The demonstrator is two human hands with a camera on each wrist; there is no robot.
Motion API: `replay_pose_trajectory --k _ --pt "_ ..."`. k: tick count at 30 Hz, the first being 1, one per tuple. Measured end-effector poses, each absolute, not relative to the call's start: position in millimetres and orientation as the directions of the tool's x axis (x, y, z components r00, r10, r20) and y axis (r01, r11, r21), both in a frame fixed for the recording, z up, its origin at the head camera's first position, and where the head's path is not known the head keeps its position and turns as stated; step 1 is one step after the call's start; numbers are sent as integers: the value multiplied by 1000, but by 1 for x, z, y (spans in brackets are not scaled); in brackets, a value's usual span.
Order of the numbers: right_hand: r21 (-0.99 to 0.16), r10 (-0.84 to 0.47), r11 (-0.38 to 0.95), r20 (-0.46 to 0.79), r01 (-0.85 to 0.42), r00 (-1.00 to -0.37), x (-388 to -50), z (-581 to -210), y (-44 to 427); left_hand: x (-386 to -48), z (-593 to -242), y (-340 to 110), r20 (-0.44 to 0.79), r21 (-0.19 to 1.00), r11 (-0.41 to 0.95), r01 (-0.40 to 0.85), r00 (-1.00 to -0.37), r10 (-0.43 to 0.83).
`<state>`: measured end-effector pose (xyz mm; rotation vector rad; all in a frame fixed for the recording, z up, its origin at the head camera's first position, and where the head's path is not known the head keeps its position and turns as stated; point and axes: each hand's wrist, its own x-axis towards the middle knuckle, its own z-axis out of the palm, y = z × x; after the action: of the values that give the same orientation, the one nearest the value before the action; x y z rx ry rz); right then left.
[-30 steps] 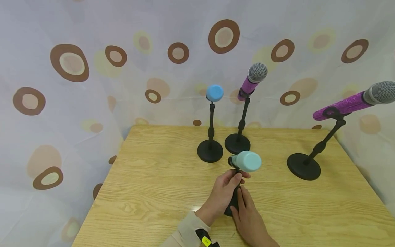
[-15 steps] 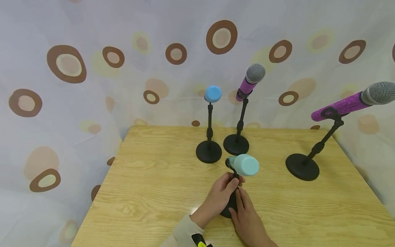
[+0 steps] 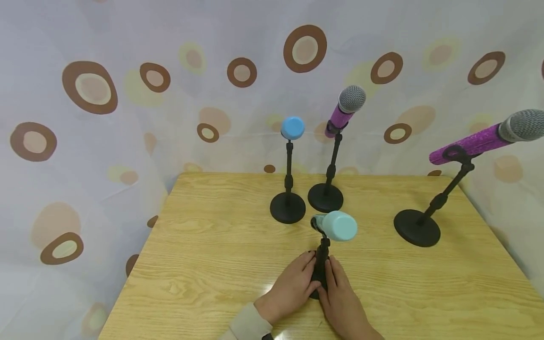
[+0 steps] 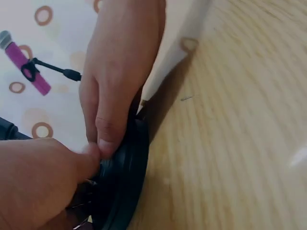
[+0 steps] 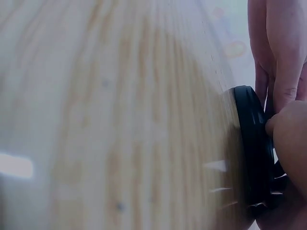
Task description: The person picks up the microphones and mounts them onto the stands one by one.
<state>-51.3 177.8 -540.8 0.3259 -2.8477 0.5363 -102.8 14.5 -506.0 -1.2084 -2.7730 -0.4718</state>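
A black microphone stand [image 3: 323, 252] stands upright near the table's front, with a pale teal, smooth-ended object [image 3: 340, 225] in its clip. My left hand [image 3: 285, 289] holds the left side of the round base, while my right hand [image 3: 345, 307] holds the right side. The thumbs meet over the front of the base [image 4: 136, 163]. In the right wrist view, the base [image 5: 250, 148] appears edge-on, close to the tabletop. The hands cover much of the base, and some fingertips are hidden.
Behind stands a black stand [image 3: 288, 207] with a blue-ended object [image 3: 293, 128]. Beside it, another stand [image 3: 326, 197] bears a purple microphone [image 3: 341, 115]. At right, a third stand [image 3: 417, 227] carries another purple microphone [image 3: 471, 142]. A patterned curtain [image 3: 238, 28] borders the wooden table [image 3: 204, 264].
My left hand has left the stand's upright post and moved down to the base. The right hand stays at the base. The stand shifted slightly left in view, along with the whole scene.
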Motion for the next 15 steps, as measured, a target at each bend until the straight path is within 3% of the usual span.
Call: replay_pose_trajectory --k 7,15 --pt "-359 -169 903 207 -236 -964 -52 -538 177 -104 -512 8 157 108 624 774 -633 758" --pt "-349 -174 903 237 -251 -956 -51 -538 176 -102 -512 5 123 84 621 779 -627 769"
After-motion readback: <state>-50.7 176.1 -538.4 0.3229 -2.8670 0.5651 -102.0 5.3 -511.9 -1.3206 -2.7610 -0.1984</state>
